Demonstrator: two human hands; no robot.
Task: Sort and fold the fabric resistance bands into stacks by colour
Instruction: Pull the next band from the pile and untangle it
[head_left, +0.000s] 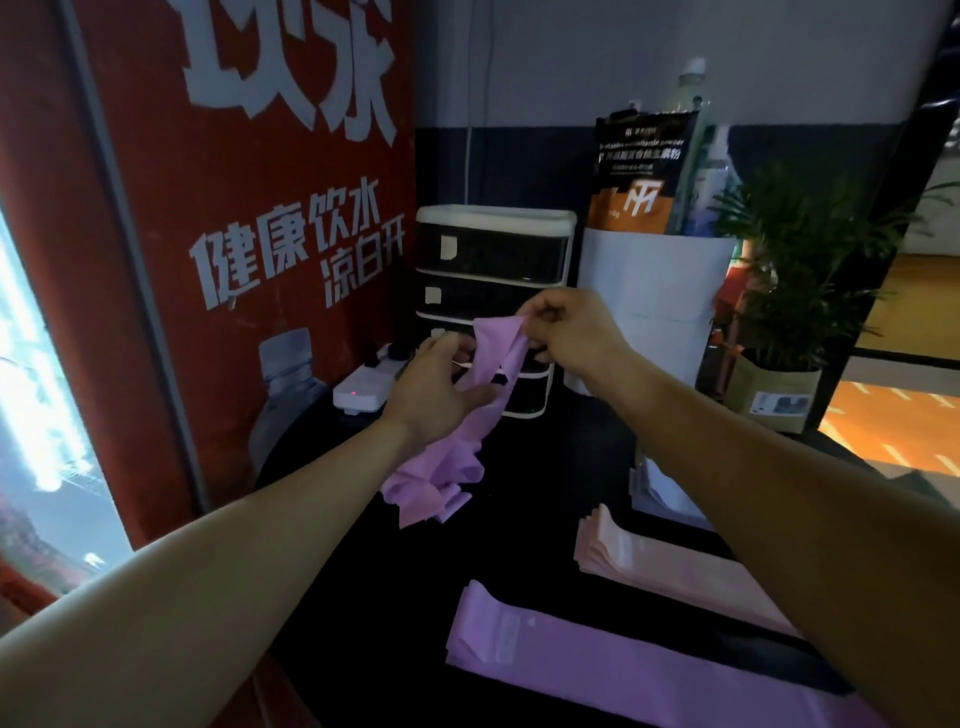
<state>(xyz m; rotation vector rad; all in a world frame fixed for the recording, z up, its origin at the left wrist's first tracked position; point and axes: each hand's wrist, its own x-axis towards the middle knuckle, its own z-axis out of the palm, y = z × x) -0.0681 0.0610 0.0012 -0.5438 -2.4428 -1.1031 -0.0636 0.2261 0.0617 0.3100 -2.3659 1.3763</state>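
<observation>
Both hands grip one purple band (491, 364): right hand (569, 332) pinches its 12 o'clock end, left hand (436, 392) clasps its middle above the counter (561, 467).

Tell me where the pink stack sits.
The pink stack lies on the black table's right side, just beyond the purple stack, partly under the right forearm.

Your two bare arms, no sleeves in view

Your left hand (434, 387) and right hand (569, 332) carry no gloves, rings or watch; both forearms are uncovered along all their visible length; no cuff shows at either edge.
</observation>
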